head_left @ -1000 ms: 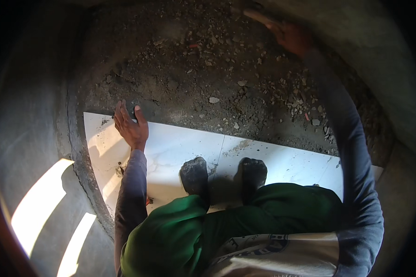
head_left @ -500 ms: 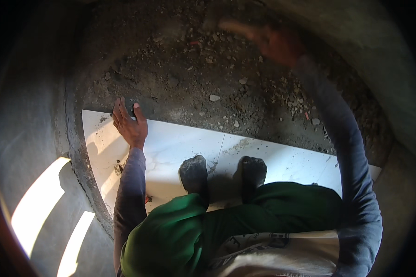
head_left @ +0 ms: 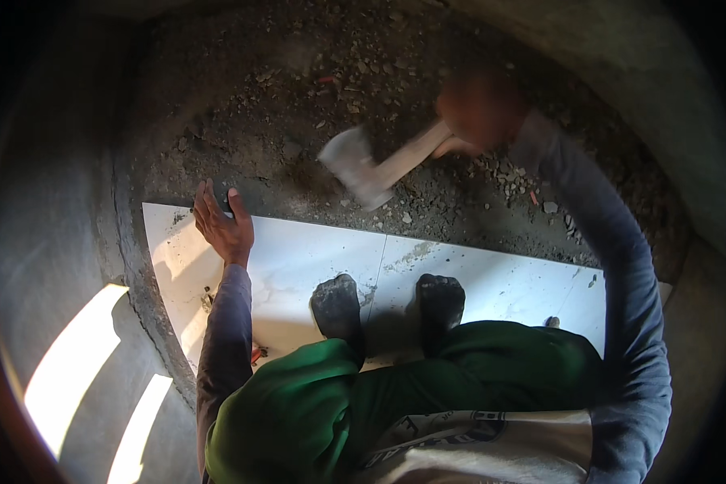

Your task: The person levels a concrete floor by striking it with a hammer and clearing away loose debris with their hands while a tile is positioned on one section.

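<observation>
My left hand rests at the far edge of the white floor tiles, near their left end, its fingers and thumb spread with nothing gripped. At the upper right my right hand, blurred by motion, is wrapped round the wooden handle of a hatchet. The hatchet's grey, flared head points to the left, above the rubble just beyond the tile edge. Motion blur hides whether the head touches the ground.
Dark earth with several stone chips spreads beyond the tiles. Grey walls curve along both sides. My dark-covered feet stand on the tiles, and a small red object lies beside my left knee.
The hatchet, a blur at the top before, has swung down toward the tile edge with my right hand. My left hand stays at the tile edge.
</observation>
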{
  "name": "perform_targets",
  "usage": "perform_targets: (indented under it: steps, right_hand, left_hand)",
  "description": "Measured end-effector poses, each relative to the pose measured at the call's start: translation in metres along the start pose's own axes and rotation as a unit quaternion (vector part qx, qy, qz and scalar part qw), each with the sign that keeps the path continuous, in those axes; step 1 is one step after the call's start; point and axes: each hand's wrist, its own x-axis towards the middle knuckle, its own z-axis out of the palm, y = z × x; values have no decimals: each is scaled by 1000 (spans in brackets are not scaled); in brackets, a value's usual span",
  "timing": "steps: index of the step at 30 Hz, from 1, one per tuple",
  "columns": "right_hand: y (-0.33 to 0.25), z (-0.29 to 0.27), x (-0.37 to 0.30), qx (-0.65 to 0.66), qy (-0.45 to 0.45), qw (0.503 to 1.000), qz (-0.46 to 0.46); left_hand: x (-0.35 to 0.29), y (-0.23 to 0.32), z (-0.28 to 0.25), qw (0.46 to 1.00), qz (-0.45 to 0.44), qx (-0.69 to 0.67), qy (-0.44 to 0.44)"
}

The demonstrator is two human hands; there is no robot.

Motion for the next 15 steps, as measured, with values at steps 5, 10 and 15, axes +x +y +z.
perform_targets:
  steps: [5, 10, 15]
  right_hand:
    - [57, 7, -47, -14, -53, 877, 477]
    - [1, 0, -14, -35, -33, 986, 163]
    - [58, -5, -40, 51, -71, 898, 430]
  left_hand:
    - [6, 11, 12, 1000, 10, -22, 10]
    - [-1, 0, 1, 1000, -3, 5, 10]
    - [6, 15, 9, 1000, 10, -16, -7]
